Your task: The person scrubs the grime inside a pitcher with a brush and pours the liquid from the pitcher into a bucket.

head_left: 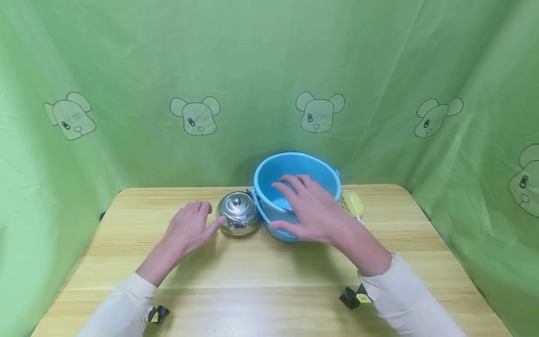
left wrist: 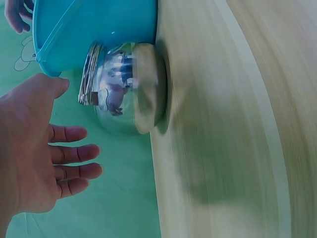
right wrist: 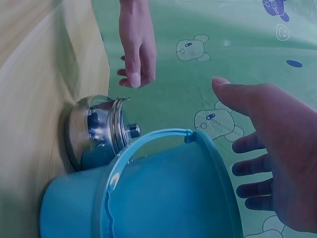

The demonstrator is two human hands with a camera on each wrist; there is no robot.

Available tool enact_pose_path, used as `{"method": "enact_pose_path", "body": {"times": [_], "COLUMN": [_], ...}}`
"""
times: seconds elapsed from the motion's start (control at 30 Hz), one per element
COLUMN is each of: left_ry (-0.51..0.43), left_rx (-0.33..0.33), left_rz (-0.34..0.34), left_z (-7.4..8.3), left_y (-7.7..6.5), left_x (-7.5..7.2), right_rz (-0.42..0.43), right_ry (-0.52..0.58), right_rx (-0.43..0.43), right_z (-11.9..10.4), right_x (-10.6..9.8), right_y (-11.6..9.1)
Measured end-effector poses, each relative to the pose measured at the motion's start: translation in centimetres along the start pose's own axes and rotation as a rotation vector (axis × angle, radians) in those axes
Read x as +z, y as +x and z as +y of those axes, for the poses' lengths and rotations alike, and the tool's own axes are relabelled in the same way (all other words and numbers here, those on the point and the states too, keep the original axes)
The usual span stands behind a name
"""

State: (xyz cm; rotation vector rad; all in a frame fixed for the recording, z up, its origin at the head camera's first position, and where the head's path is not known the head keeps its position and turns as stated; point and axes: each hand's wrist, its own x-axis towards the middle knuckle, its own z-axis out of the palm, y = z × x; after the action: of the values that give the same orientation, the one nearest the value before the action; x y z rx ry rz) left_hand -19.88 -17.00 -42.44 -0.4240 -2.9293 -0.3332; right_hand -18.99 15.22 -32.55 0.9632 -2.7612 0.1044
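A blue bucket [head_left: 275, 229] stands upright near the back of the table, its handle [right wrist: 153, 135] lowered on the side toward the metal pot. That shiny round pot [head_left: 239, 224] with a knobbed lid [head_left: 237, 204] sits directly left of the bucket. My right hand [head_left: 313, 210] hovers over the bucket's near rim, fingers spread and slightly bent, holding nothing. Just left of the pot is my left hand [head_left: 189, 227], its thumb pointing at the pot and overlapping its edge in the head view. The left wrist view shows that palm [left wrist: 29, 153] with nothing in it.
A yellow object [head_left: 353, 203] lies behind and right of the bucket, partly hidden by it and my right arm. Green curtains [head_left: 252, 70] with printed bear faces hang behind and beside the wooden table [head_left: 236, 290].
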Motion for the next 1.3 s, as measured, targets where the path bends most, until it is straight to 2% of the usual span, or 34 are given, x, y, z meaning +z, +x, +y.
{"method": "enact_pose_path", "body": {"times": [0.23,0.47,0.63,0.83,1.13,1.3], "left_ry": [-0.03,-0.069,-0.067,-0.047,0.042,0.031], "left_rx": [-0.01,-0.046,-0.059,-0.079,-0.149,-0.151], "left_rz": [-0.008,-0.017,0.017,0.049,0.007,0.066], "left_z": [0.8,1.6,2.1,2.7,3.8,4.1], "left_y": [0.5,1.0,1.3,1.6,1.8,1.9], "left_x": [0.2,0.7,1.1,1.6,2.1,2.3], "right_rz": [0.001,-0.012,-0.011,-0.018,-0.019,-0.014], "right_ry": [-0.018,-0.013,-0.025,-0.023,-0.011,-0.02], "right_rx": [-0.025,-0.036,-0.05,-0.062,-0.075,-0.088], "right_z": [-0.6,-1.2,-1.5,-1.7,-2.4,-2.8], "right_x": [0.4,0.8,1.2,1.6,2.0,2.1], "right_y": [0.6,1.1,1.3,1.7,2.1,2.3]}}
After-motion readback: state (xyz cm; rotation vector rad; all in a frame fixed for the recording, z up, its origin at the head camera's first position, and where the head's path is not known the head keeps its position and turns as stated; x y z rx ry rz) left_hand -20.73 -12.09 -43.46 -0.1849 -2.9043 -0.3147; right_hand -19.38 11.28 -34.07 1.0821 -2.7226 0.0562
